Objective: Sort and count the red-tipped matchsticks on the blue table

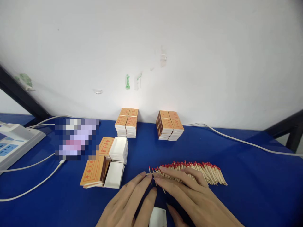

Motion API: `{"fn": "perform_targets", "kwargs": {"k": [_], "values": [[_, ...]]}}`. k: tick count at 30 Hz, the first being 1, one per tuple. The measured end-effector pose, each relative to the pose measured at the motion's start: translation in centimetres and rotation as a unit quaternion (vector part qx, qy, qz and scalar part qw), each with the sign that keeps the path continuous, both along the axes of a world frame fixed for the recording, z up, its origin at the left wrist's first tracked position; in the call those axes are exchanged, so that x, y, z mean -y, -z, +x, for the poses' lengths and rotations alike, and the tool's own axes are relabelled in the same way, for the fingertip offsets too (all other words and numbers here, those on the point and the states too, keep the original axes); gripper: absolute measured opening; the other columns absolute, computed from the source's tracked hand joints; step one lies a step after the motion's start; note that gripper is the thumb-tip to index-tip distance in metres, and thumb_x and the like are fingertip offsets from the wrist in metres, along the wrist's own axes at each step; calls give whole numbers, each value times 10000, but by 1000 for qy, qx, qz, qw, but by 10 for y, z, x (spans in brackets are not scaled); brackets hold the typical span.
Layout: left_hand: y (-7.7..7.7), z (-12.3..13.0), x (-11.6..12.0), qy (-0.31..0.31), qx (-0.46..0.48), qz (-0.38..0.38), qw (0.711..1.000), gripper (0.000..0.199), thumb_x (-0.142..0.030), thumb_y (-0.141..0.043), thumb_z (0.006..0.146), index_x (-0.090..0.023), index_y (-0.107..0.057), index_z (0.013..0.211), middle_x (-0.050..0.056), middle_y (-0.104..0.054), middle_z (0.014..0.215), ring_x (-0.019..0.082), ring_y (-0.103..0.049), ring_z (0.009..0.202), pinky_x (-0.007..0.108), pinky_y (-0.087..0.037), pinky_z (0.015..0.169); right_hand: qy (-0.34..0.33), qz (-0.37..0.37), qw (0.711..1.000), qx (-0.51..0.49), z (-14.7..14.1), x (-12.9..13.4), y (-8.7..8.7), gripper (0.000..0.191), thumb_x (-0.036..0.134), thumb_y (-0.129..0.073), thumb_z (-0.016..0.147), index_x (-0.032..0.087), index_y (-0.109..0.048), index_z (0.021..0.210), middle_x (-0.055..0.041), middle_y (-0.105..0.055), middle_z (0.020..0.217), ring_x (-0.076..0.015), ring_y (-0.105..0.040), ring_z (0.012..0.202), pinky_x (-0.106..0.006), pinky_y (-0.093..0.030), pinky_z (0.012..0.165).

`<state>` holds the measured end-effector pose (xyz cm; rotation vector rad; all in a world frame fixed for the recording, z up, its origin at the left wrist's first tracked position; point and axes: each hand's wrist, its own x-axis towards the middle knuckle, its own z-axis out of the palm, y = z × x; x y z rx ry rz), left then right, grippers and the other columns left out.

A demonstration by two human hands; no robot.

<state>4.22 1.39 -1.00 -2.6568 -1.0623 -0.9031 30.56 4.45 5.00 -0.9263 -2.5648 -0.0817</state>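
A long heap of red-tipped matches point(214, 175) lies on the blue table, to the right of centre. My right hand point(187, 192) rests over the near-left part of this heap, fingers outstretched and touching matches. My left hand point(132, 195) reaches in from the other side with its fingers extended; the fingertips meet those of my right hand beside a few loose matches point(151, 180) at the heap's left end. Both thumbs stand apart from the fingers. Below, between the hands, a white matchbox tray point(157, 217) is partly cut off by the frame's lower edge.
Left of my hands are stacked white trays point(118, 148) and orange matchbox sleeves point(93, 170). Two blocks of stacked matchboxes point(126, 121) point(169, 124) stand near the wall. A pixelated object point(78, 138), white cables point(236, 138) and a power strip point(21, 142) lie farther out.
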Motion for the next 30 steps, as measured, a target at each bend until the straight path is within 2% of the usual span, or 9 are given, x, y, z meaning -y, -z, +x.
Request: {"fn": "perform_targets", "kwargs": {"k": [3,7,14,19,26,30], "values": [[-1,3,-3,-22,-2,14,1000,488,-382,-558,1159,-148,-619,1583,119,-675,1583,267,-688,1442,311,-576,1221,0,-11,1000,-4,0,2,2,505,63,-577,991,180,-648,1477,-54,-808,1402,-165,-711,1360,-328,-542,1140],[0,5,-6,-12,-4,15,1000,541,-400,-579,1153,-178,-557,1646,107,-678,1584,258,-696,1432,294,-601,1183,-4,-21,1000,-8,0,4,4,585,58,-586,973,197,-610,1541,-48,-809,1401,-167,-708,1365,-341,-554,1131],[1,7,-7,-16,-20,9,1000,561,-390,-523,1171,-131,-506,1669,139,-670,1587,267,-677,1453,312,-594,1190,-6,-1,1000,-12,1,3,1,459,79,-593,998,184,-669,1439,-31,-812,1398,-155,-720,1347,-324,-543,1122],[-1,10,-8,-16,-21,0,1000,593,-423,-533,1171,-122,-480,1680,162,-601,1659,282,-642,1493,337,-578,1215,-7,-14,999,-29,2,3,-2,474,76,-603,995,219,-679,1440,-48,-840,1322,-171,-763,1283,-331,-572,1081],[-2,8,-10,-6,-50,36,998,502,-398,-521,1168,-81,-615,1546,175,-645,1607,284,-629,1506,341,-554,1235,-12,-12,999,-36,0,2,-2,543,77,-598,1001,222,-636,1523,-35,-850,1280,-166,-764,1263,-331,-580,1068],[-3,8,-9,-9,-32,26,999,500,-392,-533,1158,-118,-601,1571,151,-660,1594,281,-651,1482,346,-580,1208,-11,-15,999,-27,-1,1,-2,543,80,-594,1010,222,-626,1533,-14,-851,1272,-153,-758,1263,-315,-574,1066]]}}
